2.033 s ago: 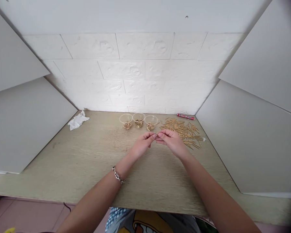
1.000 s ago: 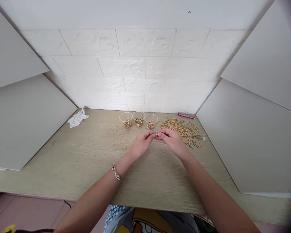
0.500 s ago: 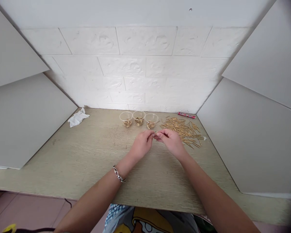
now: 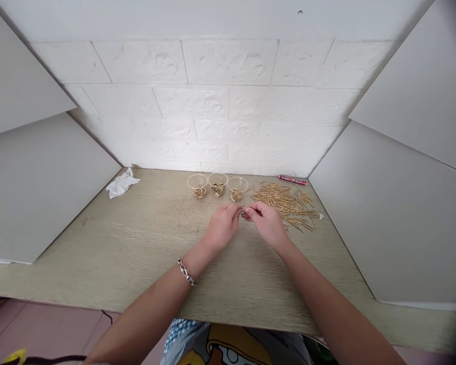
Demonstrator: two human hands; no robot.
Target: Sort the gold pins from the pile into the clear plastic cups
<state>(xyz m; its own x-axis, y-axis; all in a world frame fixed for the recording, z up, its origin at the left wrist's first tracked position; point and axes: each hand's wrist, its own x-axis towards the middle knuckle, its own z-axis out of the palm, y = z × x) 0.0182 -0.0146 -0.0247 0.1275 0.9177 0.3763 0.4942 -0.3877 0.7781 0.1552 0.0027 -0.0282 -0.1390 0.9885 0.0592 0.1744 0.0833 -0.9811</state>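
My left hand (image 4: pixel 223 224) and my right hand (image 4: pixel 266 223) meet fingertip to fingertip over the middle of the table, both closed in a pinch. Between them is a small gold-coloured metal piece (image 4: pixel 243 208), mostly hidden by the fingers. Just beyond the hands stand three clear plastic cups: a left cup (image 4: pixel 197 181), a middle cup (image 4: pixel 218 179) and a right cup (image 4: pixel 237 183), each with small gold-coloured metal parts at the bottom. A spread-out pile of thin gold-coloured metal pins (image 4: pixel 279 198) lies beside my right hand, partly behind it.
Tiny gold-coloured bits (image 4: pixel 182 208) are scattered on the wooden table (image 4: pixel 137 253) left of the hands. A crumpled white tissue (image 4: pixel 122 183) lies at the far left, a red pen-like tube (image 4: pixel 292 180) at the back right. Grey panels (image 4: pixel 53 187) flank the table; a white brick-pattern wall (image 4: pixel 205 101) closes the back.
Both hands stay at nearly the same spot, with only a slight shift of the fingers around the small piece. Cups and pile look unchanged.
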